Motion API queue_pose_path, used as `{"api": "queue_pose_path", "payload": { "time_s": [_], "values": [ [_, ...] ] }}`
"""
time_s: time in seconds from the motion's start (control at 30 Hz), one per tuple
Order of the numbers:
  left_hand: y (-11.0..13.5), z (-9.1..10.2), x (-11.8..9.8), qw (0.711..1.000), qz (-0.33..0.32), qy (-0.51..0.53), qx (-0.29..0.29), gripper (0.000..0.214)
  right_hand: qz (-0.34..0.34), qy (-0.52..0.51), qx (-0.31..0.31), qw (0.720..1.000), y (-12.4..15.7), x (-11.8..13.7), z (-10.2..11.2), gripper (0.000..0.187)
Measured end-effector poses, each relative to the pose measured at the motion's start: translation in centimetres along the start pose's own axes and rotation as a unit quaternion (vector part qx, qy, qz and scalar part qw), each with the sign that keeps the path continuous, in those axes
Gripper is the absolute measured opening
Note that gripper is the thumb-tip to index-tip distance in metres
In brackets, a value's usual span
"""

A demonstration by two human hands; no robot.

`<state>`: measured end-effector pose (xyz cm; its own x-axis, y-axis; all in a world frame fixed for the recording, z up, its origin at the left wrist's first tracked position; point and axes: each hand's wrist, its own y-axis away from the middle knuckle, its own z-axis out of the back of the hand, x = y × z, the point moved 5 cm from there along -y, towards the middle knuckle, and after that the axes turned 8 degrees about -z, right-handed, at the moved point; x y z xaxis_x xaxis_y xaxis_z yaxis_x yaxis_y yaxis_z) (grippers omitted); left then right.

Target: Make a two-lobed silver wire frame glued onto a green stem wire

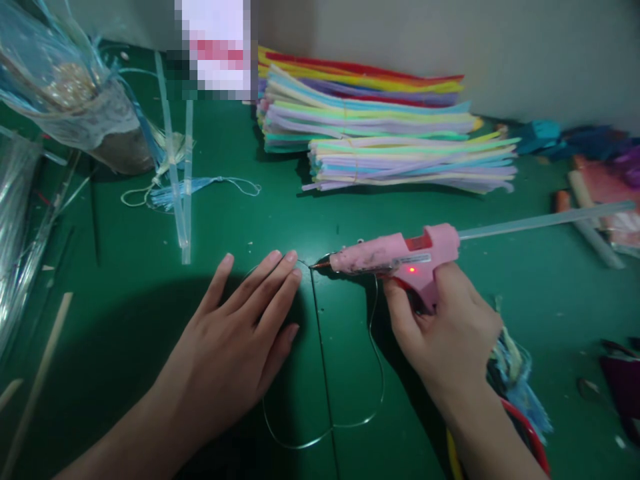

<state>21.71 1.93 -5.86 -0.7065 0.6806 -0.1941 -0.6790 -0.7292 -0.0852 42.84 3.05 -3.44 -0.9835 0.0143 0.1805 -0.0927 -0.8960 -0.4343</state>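
Observation:
My right hand [445, 320] grips a pink glue gun [400, 257], whose small red light is lit. A long translucent glue stick [540, 220] sticks out of its back end. The gun's nozzle points left and meets a thin clear wire loop [383, 373] close to my left fingertips. My left hand [240, 327] lies flat, fingers stretched out, over part of that wire on the green table. A dark straight rod [320, 353] runs from the nozzle down toward the table's near edge; part of the loop crosses it.
Bundles of coloured pipe cleaners [410, 160] lie at the back. Two glue sticks [173, 153] and a light-blue tassel [185, 193] are left of them, beside a wrapped pot [110, 127]. More tassels [520, 380] and red-handled scissors [527, 427] lie near my right forearm.

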Motion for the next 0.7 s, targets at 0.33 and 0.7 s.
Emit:
{"api": "queue_pose_path", "payload": {
  "time_s": [0.33, 0.7],
  "values": [
    [0.13, -0.04, -0.02, 1.0, 0.0, 0.002, -0.002, 0.052, 0.003, -0.002, -0.003, 1.0, 0.01, -0.11, 0.1, 0.025],
    [0.08, -0.14, 0.05, 1.0, 0.0, 0.003, 0.0, 0.052, 0.005, -0.006, 0.001, 1.0, 0.06, -0.06, 0.02, 0.024]
  ]
}}
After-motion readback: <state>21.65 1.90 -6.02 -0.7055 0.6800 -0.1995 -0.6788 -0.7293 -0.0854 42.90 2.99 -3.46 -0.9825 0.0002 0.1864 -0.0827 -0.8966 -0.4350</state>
